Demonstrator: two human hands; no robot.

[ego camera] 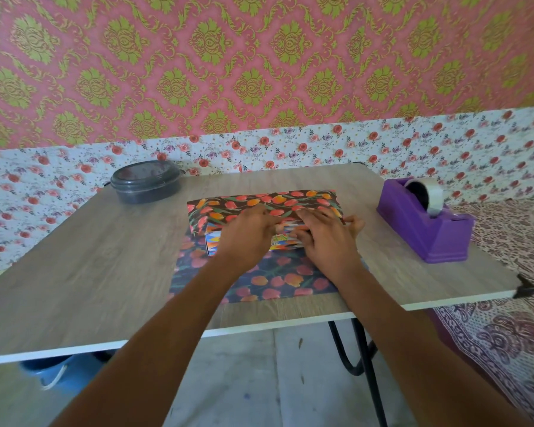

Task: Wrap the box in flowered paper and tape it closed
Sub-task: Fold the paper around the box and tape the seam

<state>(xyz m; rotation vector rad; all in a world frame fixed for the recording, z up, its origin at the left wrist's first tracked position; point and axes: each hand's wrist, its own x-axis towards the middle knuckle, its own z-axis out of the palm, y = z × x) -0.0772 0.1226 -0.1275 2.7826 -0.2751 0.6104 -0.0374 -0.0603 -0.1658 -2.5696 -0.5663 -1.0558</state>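
Head camera is looking down at a box (214, 241) sitting in the middle of a wood-grain table (105, 257), and most of it is hiding under paper and hands. Only its near-left corner and a strip of the near side are showing, with blue, orange and white print too blurred to read. Flowered paper (275, 280) is lying flat on the table in front of the box and running beneath it, while its far part is folding over the box's top.

Both hands are resting close together on the box top at the edge of that folded flap. The right hand (324, 238) is pressing down with fingers spread and thumb sticking out to the right. The left hand (250, 231) is covering its own fingertips, so whether it is pinching the paper's edge or only pressing on it cannot be told.

Well right of the box, a purple tape dispenser (423, 224) is standing with its tape roll (427, 192) showing. Beyond the box to the left, a grey lidded container (145, 181) is sitting near the table's far edge.
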